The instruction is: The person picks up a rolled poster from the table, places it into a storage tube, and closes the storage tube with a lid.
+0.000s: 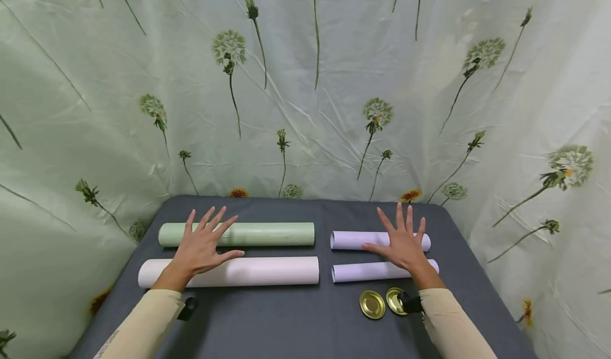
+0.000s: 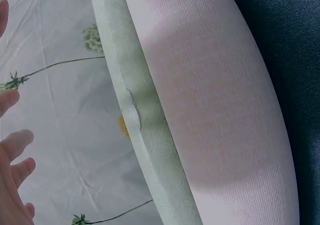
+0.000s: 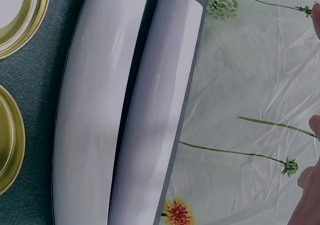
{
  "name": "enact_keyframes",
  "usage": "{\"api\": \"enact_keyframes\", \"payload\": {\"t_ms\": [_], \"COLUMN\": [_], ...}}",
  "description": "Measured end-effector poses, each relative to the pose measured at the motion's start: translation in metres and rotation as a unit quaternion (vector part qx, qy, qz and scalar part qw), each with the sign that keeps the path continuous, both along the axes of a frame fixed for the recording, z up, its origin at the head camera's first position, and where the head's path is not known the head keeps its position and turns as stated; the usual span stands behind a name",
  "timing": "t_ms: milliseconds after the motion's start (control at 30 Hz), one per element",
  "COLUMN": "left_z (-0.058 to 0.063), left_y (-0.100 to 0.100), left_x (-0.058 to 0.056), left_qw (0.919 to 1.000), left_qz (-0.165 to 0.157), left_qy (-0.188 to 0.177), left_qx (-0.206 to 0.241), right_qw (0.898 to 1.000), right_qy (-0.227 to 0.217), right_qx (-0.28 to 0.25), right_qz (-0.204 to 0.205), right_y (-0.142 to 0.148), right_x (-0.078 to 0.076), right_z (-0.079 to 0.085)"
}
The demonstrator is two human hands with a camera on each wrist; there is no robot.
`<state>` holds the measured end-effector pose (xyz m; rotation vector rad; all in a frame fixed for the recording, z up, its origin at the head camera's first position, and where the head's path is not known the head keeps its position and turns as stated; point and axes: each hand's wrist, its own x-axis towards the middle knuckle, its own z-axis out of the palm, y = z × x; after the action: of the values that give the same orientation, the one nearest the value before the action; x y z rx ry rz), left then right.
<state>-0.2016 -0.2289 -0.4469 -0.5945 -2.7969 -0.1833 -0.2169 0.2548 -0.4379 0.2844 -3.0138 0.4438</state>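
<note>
My left hand (image 1: 199, 248), fingers spread, is held above a green roll (image 1: 272, 234) and a pale pink roll (image 1: 267, 271) on the left of the table. On the right, my right hand (image 1: 403, 242) has its fingers spread over two shorter lilac rolls, a far one (image 1: 355, 240) and a near one (image 1: 367, 272). Neither hand holds anything. The left wrist view shows the pink roll (image 2: 215, 95) close up with the green roll (image 2: 150, 110) behind it. Both lilac rolls, the near one (image 3: 100, 105) and the far one (image 3: 155, 95), fill the right wrist view.
Two round gold lids, one (image 1: 372, 305) beside the other (image 1: 395, 300), lie in front of the lilac rolls, the second partly behind the right wrist's black camera. A dark grey cloth covers the table (image 1: 267, 327). A floral curtain (image 1: 305, 110) hangs behind and at both sides.
</note>
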Motion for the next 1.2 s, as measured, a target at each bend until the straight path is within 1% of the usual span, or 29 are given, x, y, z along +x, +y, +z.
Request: {"api": "enact_keyframes", "payload": {"t_ms": [233,333,533,633,733,800,933,1033,1200], "left_z": [-0.001,-0.002,-0.005,-0.008,-0.011,-0.014,-0.022,-0.028,-0.036], "left_y": [0.001,0.000,0.000,-0.002,-0.003,-0.004,-0.006,-0.009,-0.012], "left_x": [0.003,0.004,0.006,0.005,0.005,0.006,0.007,0.009,0.011], "left_qw": [1.0000,1.0000,0.9999,0.9998,0.9997,0.9995,0.9982,0.9969,0.9961], "left_qz": [0.004,0.000,-0.012,-0.017,-0.021,-0.025,-0.043,-0.054,-0.057], "left_qy": [-0.004,-0.005,0.005,0.004,0.006,0.007,0.025,0.043,0.051], "left_qx": [0.000,0.003,0.008,0.005,0.007,0.017,0.035,0.037,0.044], "right_qw": [1.000,1.000,1.000,1.000,0.999,0.999,0.998,0.997,0.995], "right_qy": [-0.002,-0.003,-0.001,0.002,0.006,0.009,0.022,0.035,0.055], "right_qx": [-0.004,-0.007,-0.011,-0.022,-0.034,-0.037,-0.038,-0.041,-0.045], "right_qz": [-0.001,0.001,0.011,0.017,0.024,0.027,0.037,0.050,0.069], "right_y": [0.002,0.003,0.007,0.009,0.012,0.014,0.019,0.022,0.030], "right_x": [-0.001,-0.002,0.000,0.000,-0.001,-0.002,-0.001,0.000,0.001], "right_z": [0.001,0.000,-0.002,-0.004,-0.006,-0.007,-0.009,-0.010,-0.014]}}
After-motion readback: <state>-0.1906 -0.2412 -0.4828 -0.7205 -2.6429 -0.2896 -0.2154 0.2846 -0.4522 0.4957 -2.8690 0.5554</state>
